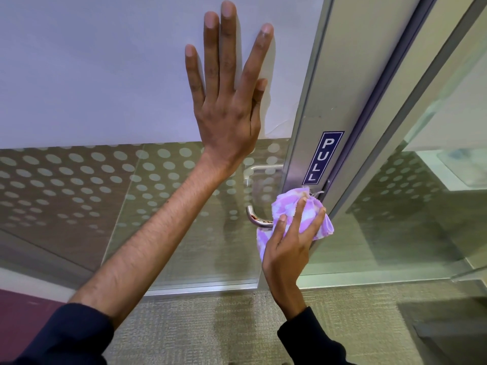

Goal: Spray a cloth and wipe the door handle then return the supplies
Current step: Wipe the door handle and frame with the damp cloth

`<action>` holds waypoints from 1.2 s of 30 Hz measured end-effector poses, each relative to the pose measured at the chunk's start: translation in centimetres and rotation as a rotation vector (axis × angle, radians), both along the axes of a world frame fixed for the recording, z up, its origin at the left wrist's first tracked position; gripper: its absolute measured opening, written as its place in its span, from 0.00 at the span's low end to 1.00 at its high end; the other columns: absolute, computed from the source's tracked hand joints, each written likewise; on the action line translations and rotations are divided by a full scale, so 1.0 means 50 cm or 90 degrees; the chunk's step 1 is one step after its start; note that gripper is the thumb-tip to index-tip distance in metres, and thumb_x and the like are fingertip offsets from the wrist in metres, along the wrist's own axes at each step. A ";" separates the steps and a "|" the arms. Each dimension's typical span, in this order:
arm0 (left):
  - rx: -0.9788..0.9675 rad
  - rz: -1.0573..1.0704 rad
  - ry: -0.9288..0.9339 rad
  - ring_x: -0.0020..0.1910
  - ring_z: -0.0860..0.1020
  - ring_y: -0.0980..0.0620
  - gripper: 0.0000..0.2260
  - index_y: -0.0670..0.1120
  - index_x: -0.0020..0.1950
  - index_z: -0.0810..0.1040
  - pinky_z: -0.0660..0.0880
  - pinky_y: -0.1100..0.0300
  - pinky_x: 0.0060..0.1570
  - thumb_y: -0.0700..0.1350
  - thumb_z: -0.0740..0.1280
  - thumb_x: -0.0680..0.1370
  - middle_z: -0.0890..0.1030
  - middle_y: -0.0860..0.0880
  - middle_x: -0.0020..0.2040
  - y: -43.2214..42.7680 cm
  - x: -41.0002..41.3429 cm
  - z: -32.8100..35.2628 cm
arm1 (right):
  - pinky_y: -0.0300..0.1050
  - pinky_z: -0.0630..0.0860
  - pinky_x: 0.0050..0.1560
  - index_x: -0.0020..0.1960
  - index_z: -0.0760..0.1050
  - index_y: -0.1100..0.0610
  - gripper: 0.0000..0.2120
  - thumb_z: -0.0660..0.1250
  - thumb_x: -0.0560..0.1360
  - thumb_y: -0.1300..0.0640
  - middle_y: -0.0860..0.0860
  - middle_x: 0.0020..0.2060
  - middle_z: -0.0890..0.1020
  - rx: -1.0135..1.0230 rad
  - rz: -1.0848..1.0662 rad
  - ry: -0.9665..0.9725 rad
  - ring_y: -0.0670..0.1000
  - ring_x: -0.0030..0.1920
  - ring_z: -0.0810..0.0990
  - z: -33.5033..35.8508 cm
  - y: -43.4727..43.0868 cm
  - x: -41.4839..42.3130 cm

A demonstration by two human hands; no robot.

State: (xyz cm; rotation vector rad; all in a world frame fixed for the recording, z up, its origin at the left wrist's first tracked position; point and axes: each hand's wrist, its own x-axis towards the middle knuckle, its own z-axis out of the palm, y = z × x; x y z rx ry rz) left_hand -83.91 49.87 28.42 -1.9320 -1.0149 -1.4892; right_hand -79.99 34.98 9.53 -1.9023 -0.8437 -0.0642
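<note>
My left hand (pixel 228 101) lies flat, fingers spread, against the frosted upper part of a glass door (pixel 105 75). My right hand (pixel 292 238) holds a bunched purple and white cloth (pixel 313 206) and presses it over the metal lever door handle (pixel 257 218). Only the handle's curved left end sticks out from under the cloth, with reddish-brown marks on it. The cloth sits against the aluminium door frame (pixel 329 88), just below a blue PULL sticker (pixel 323 158). No spray bottle is in view.
The lower glass carries a pattern of white dots (pixel 92 175). A second handle (pixel 259 169) shows through the glass on the far side. A glass side panel (pixel 408 206) stands to the right. Grey carpet (pixel 210 325) covers the floor below.
</note>
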 end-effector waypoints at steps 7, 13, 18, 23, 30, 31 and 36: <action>0.007 -0.001 -0.014 0.76 0.41 0.51 0.20 0.46 0.72 0.69 0.45 0.44 0.74 0.44 0.58 0.79 0.69 0.31 0.70 0.011 0.000 -0.006 | 0.45 0.76 0.52 0.78 0.60 0.55 0.25 0.60 0.82 0.56 0.62 0.78 0.55 -0.065 0.006 -0.049 0.63 0.75 0.62 0.010 0.004 -0.044; 0.000 -0.003 0.005 0.71 0.63 0.36 0.19 0.45 0.70 0.72 0.51 0.41 0.72 0.44 0.58 0.79 0.71 0.31 0.69 -0.003 0.002 0.002 | 0.47 0.72 0.63 0.77 0.63 0.54 0.27 0.64 0.79 0.55 0.63 0.76 0.61 -0.168 0.056 -0.075 0.62 0.73 0.66 0.010 0.012 -0.094; -0.015 -0.003 0.022 0.71 0.63 0.36 0.23 0.45 0.71 0.72 0.52 0.42 0.72 0.49 0.50 0.79 0.71 0.31 0.69 -0.010 0.000 0.007 | 0.48 0.81 0.46 0.74 0.69 0.51 0.37 0.72 0.66 0.62 0.59 0.70 0.71 -0.218 0.114 -0.075 0.61 0.58 0.77 0.013 0.010 -0.093; -0.016 0.001 0.034 0.71 0.64 0.35 0.23 0.45 0.71 0.72 0.51 0.41 0.73 0.49 0.49 0.80 0.70 0.31 0.69 -0.007 0.000 0.005 | 0.47 0.82 0.40 0.71 0.71 0.45 0.40 0.71 0.61 0.64 0.55 0.66 0.76 -0.275 0.180 -0.142 0.56 0.49 0.80 0.011 -0.004 -0.080; -0.024 0.007 0.036 0.71 0.63 0.36 0.22 0.45 0.71 0.71 0.50 0.42 0.73 0.49 0.51 0.80 0.70 0.32 0.70 -0.008 -0.001 0.002 | 0.43 0.76 0.27 0.64 0.74 0.42 0.37 0.74 0.58 0.64 0.47 0.61 0.78 -0.321 0.313 -0.313 0.53 0.40 0.79 0.028 -0.012 -0.013; -0.023 0.007 0.032 0.71 0.63 0.36 0.22 0.45 0.71 0.71 0.50 0.42 0.73 0.48 0.52 0.80 0.70 0.32 0.70 -0.008 -0.001 0.002 | 0.42 0.74 0.24 0.64 0.75 0.42 0.37 0.74 0.58 0.64 0.47 0.61 0.78 -0.319 0.334 -0.342 0.54 0.40 0.79 0.028 -0.014 -0.002; -0.010 0.004 0.012 0.72 0.63 0.37 0.21 0.45 0.71 0.71 0.52 0.41 0.73 0.42 0.61 0.78 0.70 0.32 0.70 -0.006 -0.002 0.002 | 0.39 0.69 0.22 0.63 0.76 0.43 0.38 0.75 0.55 0.64 0.48 0.61 0.78 -0.302 0.396 -0.424 0.55 0.43 0.80 0.023 -0.023 0.037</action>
